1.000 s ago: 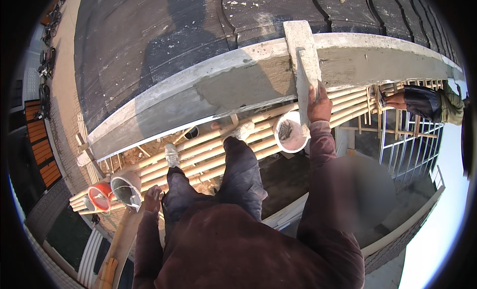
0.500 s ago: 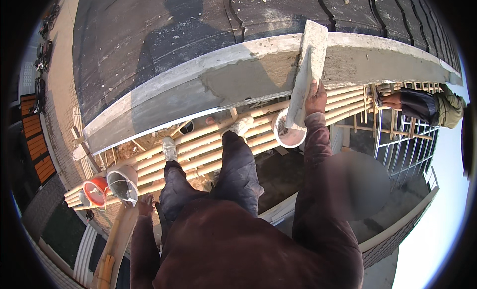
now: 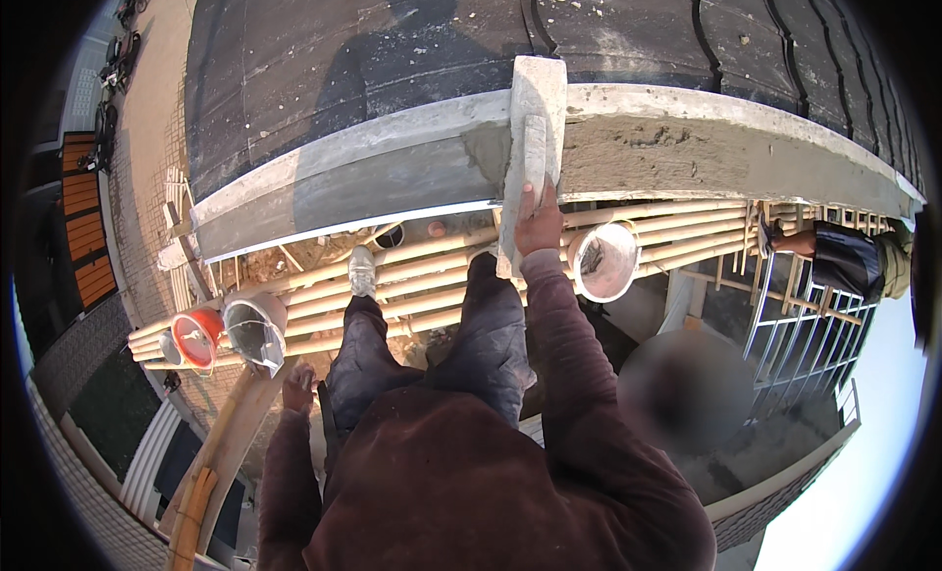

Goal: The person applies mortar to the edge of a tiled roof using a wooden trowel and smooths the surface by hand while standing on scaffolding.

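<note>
My right hand is closed round the handle of a long, cement-smeared plastering float. The float stands crosswise against the face of a concrete ledge, its far end reaching over the ledge's top edge. To the float's left the grey render looks smooth; to its right the wet mortar is rougher, with pits. My left hand hangs low beside my leg, fingers loosely bent and apart, with nothing seen in it. It is nearest to a grey bucket.
I stand on bamboo poles, with ground visible far below through the gaps. A pale bucket sits right of my right arm, a red bucket at far left. Dark roofing lies beyond the ledge. Another person is at far right.
My right hand and the float have moved left along the ledge, and the float is now more upright. Rough mortar shows to its right. My left hand stays low beside me.
</note>
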`<state>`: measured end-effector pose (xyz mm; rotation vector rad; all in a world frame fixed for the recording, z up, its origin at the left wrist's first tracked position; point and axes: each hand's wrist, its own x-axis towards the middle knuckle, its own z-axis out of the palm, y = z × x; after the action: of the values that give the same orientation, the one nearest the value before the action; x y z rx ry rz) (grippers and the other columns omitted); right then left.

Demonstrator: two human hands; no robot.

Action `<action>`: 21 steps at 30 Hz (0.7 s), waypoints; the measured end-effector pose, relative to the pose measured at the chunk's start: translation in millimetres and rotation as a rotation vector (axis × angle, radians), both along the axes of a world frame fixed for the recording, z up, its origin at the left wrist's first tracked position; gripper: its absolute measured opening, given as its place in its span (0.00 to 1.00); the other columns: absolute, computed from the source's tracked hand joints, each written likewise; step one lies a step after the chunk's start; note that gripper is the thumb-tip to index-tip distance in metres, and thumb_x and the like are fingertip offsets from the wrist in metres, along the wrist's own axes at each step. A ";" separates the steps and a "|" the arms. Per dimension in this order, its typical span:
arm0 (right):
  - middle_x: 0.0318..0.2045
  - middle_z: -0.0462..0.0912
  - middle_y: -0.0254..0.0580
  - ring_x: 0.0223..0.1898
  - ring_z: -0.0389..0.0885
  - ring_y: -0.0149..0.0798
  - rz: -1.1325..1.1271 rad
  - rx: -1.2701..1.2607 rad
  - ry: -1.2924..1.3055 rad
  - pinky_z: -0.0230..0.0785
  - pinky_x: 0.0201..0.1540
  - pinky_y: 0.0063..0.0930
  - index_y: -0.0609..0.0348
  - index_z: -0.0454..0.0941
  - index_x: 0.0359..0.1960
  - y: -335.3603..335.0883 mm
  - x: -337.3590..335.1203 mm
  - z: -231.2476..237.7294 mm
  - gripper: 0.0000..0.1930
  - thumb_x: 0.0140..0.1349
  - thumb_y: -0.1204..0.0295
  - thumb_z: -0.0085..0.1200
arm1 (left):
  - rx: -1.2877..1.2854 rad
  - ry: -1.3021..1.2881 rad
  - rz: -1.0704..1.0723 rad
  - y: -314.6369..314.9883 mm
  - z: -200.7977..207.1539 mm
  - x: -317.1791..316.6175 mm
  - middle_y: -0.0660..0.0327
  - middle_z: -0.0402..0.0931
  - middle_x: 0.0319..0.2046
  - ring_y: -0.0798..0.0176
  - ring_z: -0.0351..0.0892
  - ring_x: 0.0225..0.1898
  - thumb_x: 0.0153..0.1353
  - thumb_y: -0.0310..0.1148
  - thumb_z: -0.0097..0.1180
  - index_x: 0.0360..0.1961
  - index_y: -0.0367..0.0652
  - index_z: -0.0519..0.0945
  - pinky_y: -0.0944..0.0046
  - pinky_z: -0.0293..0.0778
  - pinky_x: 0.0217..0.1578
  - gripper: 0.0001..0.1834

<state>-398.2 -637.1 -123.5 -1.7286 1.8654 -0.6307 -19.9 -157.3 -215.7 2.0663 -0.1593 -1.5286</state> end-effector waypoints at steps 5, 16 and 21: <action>0.47 0.83 0.68 0.49 0.81 0.69 0.017 0.034 0.108 0.75 0.52 0.54 0.59 0.65 0.69 12.3 5.1 12.7 0.28 0.74 0.57 0.47 | 0.041 0.028 0.057 21.8 -8.0 2.7 0.63 0.78 0.33 0.68 0.81 0.28 0.70 0.40 0.58 0.49 0.36 0.81 0.69 0.73 0.21 0.17; 0.53 0.81 0.68 0.53 0.82 0.65 0.058 0.009 0.048 0.75 0.54 0.50 0.65 0.67 0.68 -7.9 -28.2 53.1 0.28 0.76 0.57 0.47 | -0.085 0.024 -0.037 -3.9 -14.8 0.8 0.64 0.77 0.37 0.65 0.81 0.40 0.71 0.32 0.55 0.44 0.39 0.80 0.62 0.81 0.34 0.08; 0.54 0.81 0.67 0.56 0.79 0.66 0.099 0.178 0.095 0.73 0.57 0.50 0.58 0.69 0.68 17.2 31.7 6.7 0.26 0.75 0.56 0.49 | 0.010 0.068 0.082 -28.0 2.5 6.9 0.64 0.77 0.33 0.70 0.79 0.30 0.71 0.36 0.57 0.45 0.38 0.80 0.68 0.77 0.26 0.12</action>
<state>-366.5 -619.9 -116.8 -1.7477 1.8252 -0.3388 -13.0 -185.3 -213.1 2.0000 -0.0408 -1.5506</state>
